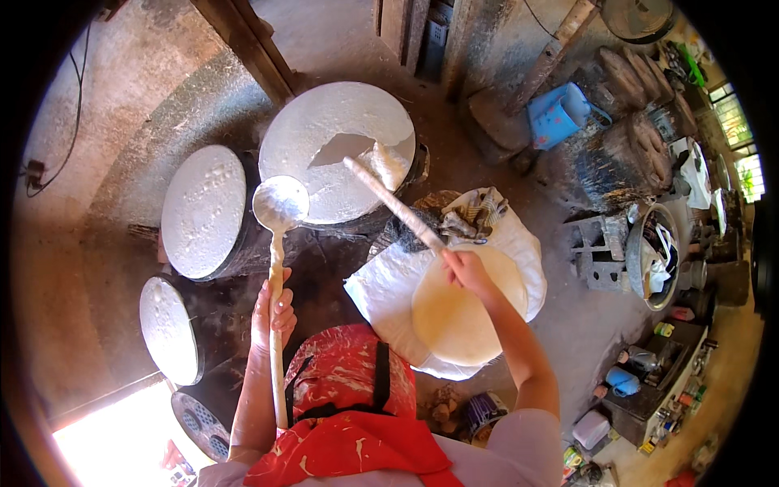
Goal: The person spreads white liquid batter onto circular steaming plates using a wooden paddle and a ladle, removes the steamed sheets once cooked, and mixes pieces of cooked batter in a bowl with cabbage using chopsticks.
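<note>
Nearest you: red apron (349,406) with white splashes, at the bottom centre.

Your left hand (273,312) is wrapped around the long pale handle of a ladle (280,204). The handle runs up from beside the apron; the round bowl, coated white, sits farther out, between the two larger steamer tops.

Your right hand (462,268) is closed on the near end of a stick (395,204). The stick slants up and left. Its far tip is under the lifted edge of a thin white sheet (388,162) on the far drum.

Under the right hand: a round pale disc (454,316) lying on a white cloth (381,292). A crumpled rag (475,213) lies just beyond on the same cloth.

Left side, near to far: a dark perforated drum top (203,422), a small white-covered drum (168,329), a mid one with a bubbled white layer (203,211). Far centre: the biggest drum (337,150), white layer partly peeled so a grey patch shows next to the stick tip.

Far right: blue jug (560,114), grey blocks (600,252), and a metal basin (653,256) with stuff inside that's too small to tell. Near right: a cluttered shelf (657,381) with bottles and tubs.
</note>
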Available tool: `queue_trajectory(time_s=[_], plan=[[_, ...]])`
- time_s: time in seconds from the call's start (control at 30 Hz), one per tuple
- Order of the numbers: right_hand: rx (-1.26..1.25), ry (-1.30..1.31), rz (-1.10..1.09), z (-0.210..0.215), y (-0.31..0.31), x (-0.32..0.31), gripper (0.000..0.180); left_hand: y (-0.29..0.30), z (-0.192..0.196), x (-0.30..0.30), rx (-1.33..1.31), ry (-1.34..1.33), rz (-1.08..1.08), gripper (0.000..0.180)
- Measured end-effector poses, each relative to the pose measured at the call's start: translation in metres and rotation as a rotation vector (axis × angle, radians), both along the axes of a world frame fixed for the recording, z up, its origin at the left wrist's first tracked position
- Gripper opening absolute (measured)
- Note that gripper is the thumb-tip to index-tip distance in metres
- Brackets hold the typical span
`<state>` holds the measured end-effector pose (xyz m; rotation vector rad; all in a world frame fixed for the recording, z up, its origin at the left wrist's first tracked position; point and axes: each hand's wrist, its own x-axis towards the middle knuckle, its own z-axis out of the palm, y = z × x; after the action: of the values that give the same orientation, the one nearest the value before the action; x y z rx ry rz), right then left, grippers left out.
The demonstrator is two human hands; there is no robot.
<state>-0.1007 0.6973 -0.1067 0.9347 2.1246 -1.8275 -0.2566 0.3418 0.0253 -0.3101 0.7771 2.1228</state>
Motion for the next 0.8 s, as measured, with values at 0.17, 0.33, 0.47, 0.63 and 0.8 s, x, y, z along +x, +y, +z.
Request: queue_trajectory(time_s=[0.17, 0.33, 0.47, 0.63, 0.8], plan=[[0.043, -0.01, -0.004, -0.006, 0.052, -0.058, 0.047, -0.004, 0.002, 0.003, 0.021, 0.006, 0.027, 0.043], [0.21, -0.017, -0.042, 0.001, 0.078, -0.128, 0.043, -0.006, 0.005, 0.004, 0.024, 0.006, -0.008, 0.043], [0.668, 0.246, -0.014, 0.049, 0.031, -0.141, 0.031, -0.016, 0.005, 0.009, 0.008, -0.026, 0.01, 0.043], [0.839, 0.314, -0.123, 0.04, -0.005, -0.098, 0.038, -0.024, 0.011, 0.009, 0.045, -0.005, 0.035, 0.043], [0.824, 0.263, -0.082, 0.017, -0.06, -0.124, 0.041, -0.021, 0.012, 0.002, 0.113, -0.02, 0.018, 0.042]])
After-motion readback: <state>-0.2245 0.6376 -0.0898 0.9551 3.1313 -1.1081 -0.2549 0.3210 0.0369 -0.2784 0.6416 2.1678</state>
